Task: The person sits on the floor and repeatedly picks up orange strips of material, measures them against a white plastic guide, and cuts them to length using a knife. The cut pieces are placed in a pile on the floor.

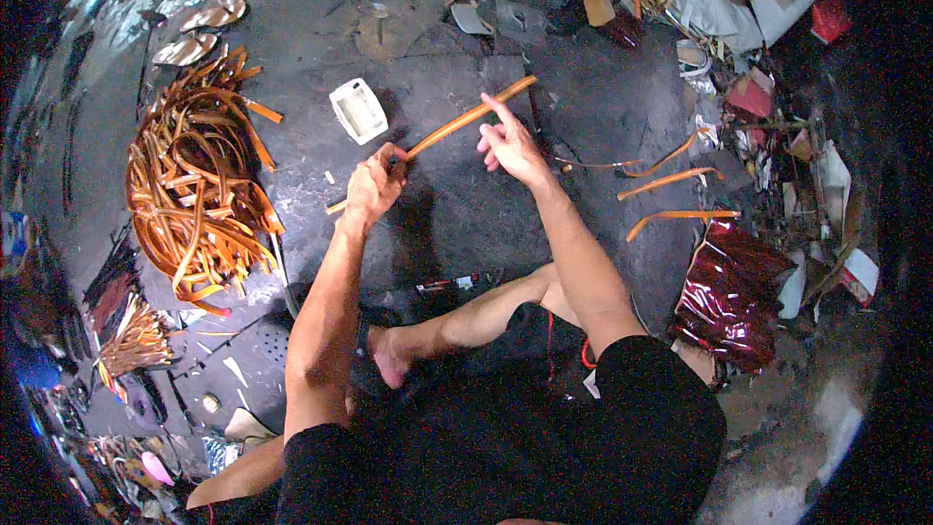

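A narrow orange-brown strap (449,128), leather-like, slants up to the right above the dark floor. My left hand (375,183) is closed around its lower part, and a short end sticks out below the fist. Near the upper end, my right hand (515,148) has its index finger stretched out against the strap. Its other fingers are loosely bent and grip nothing. Just beyond my left hand lies a small white plastic tray (350,90). To the right of my right hand, separate bent straps (671,181) lie on the floor.
A large heap of similar straps (199,199) lies at left, with sandals (216,15) behind it. A glossy dark red sheet (731,292) and mixed scraps (748,97) line the right side. My bare foot (389,358) rests near the middle. A bundle of thin strips (136,342) lies lower left.
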